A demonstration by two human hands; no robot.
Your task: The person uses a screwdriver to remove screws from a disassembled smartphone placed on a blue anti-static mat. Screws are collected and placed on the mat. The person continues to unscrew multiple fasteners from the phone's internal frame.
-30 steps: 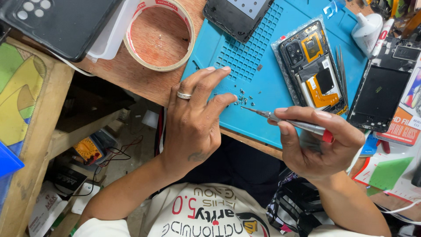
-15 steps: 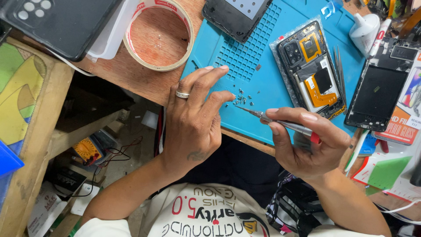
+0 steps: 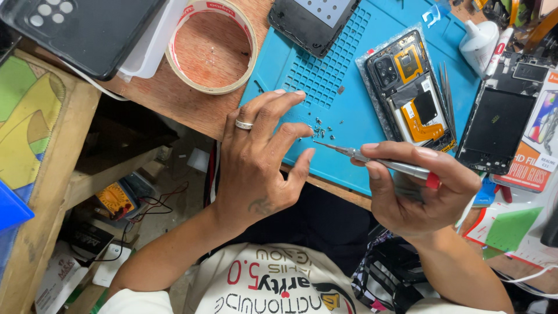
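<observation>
My right hand (image 3: 415, 189) grips a slim metal screwdriver (image 3: 372, 160) with a red cap, its tip pointing left toward several tiny screws (image 3: 322, 129) lying on the blue work mat (image 3: 349, 110). My left hand (image 3: 258, 160), a ring on one finger, rests over the mat's near edge with fingers spread, fingertips beside the screws, holding nothing. An opened phone (image 3: 410, 90) with orange flex parts lies on the mat to the right of the screws.
A tape roll (image 3: 210, 46) and a black phone back (image 3: 87, 32) sit on the wooden bench. Tweezers (image 3: 447, 96), a phone frame (image 3: 500, 125), a white bottle (image 3: 479, 40) and another phone part (image 3: 314, 20) lie around the mat.
My right hand with the screwdriver has shifted slightly left and up, bringing the tip closer to the screws. My left hand has barely moved.
</observation>
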